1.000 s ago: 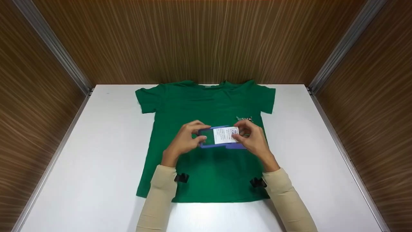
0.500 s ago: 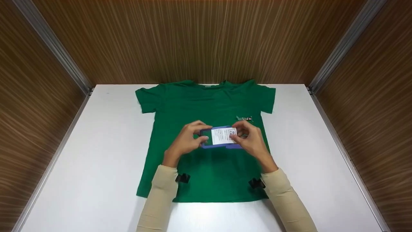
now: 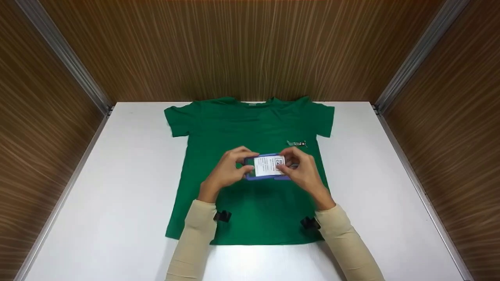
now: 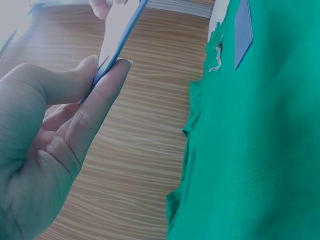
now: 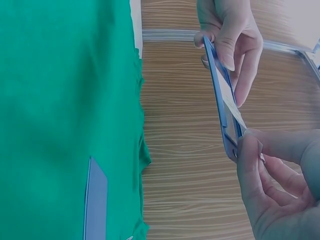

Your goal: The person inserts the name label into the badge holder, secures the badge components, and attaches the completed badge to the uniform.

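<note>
My left hand (image 3: pixel 228 168) pinches the left end of a blue-purple badge holder frame (image 3: pixel 261 178) between thumb and fingers, above the green T-shirt (image 3: pixel 250 210). A white ID card (image 3: pixel 265 167) lies in the frame, covering most of its opening. My right hand (image 3: pixel 306 169) pinches the card's right end. In the right wrist view the card (image 5: pixel 232 107) tilts slightly out of the frame at my right fingertips. A flat purple piece (image 5: pixel 96 205) rests on the shirt below, mostly hidden by my right hand in the head view.
A small metal-and-clear strap clip (image 3: pixel 297 143) lies on the shirt's upper right. The shirt is spread on a white table (image 3: pixel 136 175). Wood-grain panels (image 3: pixel 250 50) stand behind and at both sides. Each wrist bears a small black camera mount (image 3: pixel 223 216).
My right hand has shifted left, sliding the ID card further along the frame toward my left hand. The see-through gap at the left has narrowed. The frame has moved slightly right.
</note>
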`<state>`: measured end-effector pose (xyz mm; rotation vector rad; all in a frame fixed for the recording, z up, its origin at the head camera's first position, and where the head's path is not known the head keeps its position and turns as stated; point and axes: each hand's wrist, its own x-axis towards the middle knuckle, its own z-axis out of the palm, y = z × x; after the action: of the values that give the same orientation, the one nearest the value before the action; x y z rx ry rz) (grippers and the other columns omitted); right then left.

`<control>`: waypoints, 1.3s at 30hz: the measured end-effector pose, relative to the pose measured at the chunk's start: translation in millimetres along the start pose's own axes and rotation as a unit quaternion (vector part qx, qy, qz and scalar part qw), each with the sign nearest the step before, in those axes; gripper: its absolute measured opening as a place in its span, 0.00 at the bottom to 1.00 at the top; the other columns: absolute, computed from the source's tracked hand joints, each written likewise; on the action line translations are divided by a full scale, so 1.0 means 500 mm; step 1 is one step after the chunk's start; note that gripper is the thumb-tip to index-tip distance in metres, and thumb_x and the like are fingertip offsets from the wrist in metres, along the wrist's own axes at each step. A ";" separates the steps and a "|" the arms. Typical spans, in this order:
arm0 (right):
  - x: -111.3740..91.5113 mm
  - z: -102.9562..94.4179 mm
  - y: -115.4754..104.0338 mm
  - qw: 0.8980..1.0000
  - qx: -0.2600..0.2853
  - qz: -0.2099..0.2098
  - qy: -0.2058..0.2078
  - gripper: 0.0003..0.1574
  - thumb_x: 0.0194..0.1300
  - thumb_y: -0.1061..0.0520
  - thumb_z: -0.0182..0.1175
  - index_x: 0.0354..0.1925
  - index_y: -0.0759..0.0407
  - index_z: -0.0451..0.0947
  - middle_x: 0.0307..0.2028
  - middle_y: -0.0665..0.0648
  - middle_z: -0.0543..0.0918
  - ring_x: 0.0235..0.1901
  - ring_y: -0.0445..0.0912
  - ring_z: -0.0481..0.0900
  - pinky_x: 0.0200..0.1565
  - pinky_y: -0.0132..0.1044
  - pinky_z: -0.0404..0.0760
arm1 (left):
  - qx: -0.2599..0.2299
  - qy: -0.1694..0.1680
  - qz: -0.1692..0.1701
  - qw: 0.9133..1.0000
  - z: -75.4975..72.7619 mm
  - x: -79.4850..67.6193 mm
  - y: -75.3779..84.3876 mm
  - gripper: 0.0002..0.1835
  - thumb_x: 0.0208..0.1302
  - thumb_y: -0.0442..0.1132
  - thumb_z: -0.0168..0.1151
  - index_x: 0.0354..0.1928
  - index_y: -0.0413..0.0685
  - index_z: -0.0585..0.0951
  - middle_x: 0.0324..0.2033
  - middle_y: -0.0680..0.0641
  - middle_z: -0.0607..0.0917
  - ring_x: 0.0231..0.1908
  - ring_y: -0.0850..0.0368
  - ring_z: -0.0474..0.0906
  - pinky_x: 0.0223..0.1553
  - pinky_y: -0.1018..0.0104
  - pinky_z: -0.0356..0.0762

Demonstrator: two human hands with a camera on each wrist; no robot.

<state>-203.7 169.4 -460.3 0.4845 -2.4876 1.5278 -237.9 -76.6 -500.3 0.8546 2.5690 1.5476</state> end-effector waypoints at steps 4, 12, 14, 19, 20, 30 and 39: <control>0.004 0.009 0.021 1.000 -0.004 0.004 0.001 0.16 0.58 0.74 0.70 0.47 0.74 0.81 0.39 0.71 0.85 0.31 0.50 0.80 0.37 0.27 0.78 | 0.002 0.000 0.006 1.000 0.001 0.000 0.000 0.19 0.69 0.31 0.66 0.61 0.45 0.84 0.52 0.47 0.83 0.51 0.54 0.80 0.54 0.54 0.83; 0.008 0.020 0.068 1.000 -0.003 -0.002 -0.002 0.17 0.58 0.71 0.73 0.47 0.67 0.83 0.38 0.65 0.86 0.30 0.48 0.80 0.35 0.28 0.79 | 0.000 -0.002 0.010 1.000 0.004 0.001 -0.002 0.19 0.69 0.31 0.66 0.61 0.43 0.84 0.52 0.46 0.83 0.51 0.53 0.80 0.55 0.53 0.83; 0.008 0.020 0.071 1.000 0.000 -0.010 -0.007 0.17 0.59 0.69 0.73 0.47 0.64 0.83 0.37 0.63 0.87 0.30 0.47 0.80 0.35 0.29 0.80 | -0.001 -0.003 0.011 1.000 0.004 0.001 -0.001 0.19 0.69 0.31 0.66 0.61 0.42 0.83 0.52 0.46 0.83 0.51 0.53 0.80 0.56 0.52 0.83; 0.005 0.020 0.072 0.999 0.007 -0.031 -0.017 0.15 0.61 0.67 0.72 0.47 0.62 0.83 0.37 0.61 0.86 0.30 0.45 0.80 0.36 0.30 0.81 | 0.003 -0.004 0.015 1.000 0.006 0.001 -0.001 0.19 0.69 0.30 0.66 0.61 0.41 0.83 0.52 0.46 0.83 0.51 0.53 0.80 0.56 0.52 0.83; 0.005 0.020 0.072 0.999 0.008 -0.033 -0.018 0.15 0.62 0.67 0.72 0.47 0.62 0.83 0.38 0.61 0.86 0.30 0.45 0.80 0.36 0.30 0.82 | 0.003 -0.004 0.016 1.000 0.007 0.001 -0.001 0.19 0.69 0.30 0.66 0.61 0.41 0.83 0.52 0.46 0.83 0.51 0.53 0.80 0.56 0.52 0.83; 0.002 0.026 0.068 0.999 -0.002 -0.037 -0.019 0.15 0.62 0.66 0.72 0.47 0.62 0.83 0.39 0.61 0.87 0.31 0.45 0.81 0.37 0.30 0.83 | 0.000 -0.008 0.013 1.000 0.009 0.002 0.002 0.19 0.70 0.30 0.65 0.61 0.41 0.83 0.53 0.44 0.83 0.52 0.51 0.80 0.57 0.51 0.83; 0.002 0.028 0.071 0.999 0.004 -0.044 -0.020 0.15 0.62 0.66 0.72 0.47 0.63 0.83 0.38 0.61 0.88 0.30 0.45 0.81 0.34 0.29 0.81 | 0.004 -0.009 0.016 1.000 0.010 0.003 0.002 0.18 0.70 0.31 0.65 0.61 0.40 0.84 0.52 0.45 0.83 0.52 0.51 0.80 0.57 0.50 0.83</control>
<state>-217.5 171.3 -495.8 0.6236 -2.4567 1.5088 -237.3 -71.5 -501.6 0.9101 2.5631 1.5321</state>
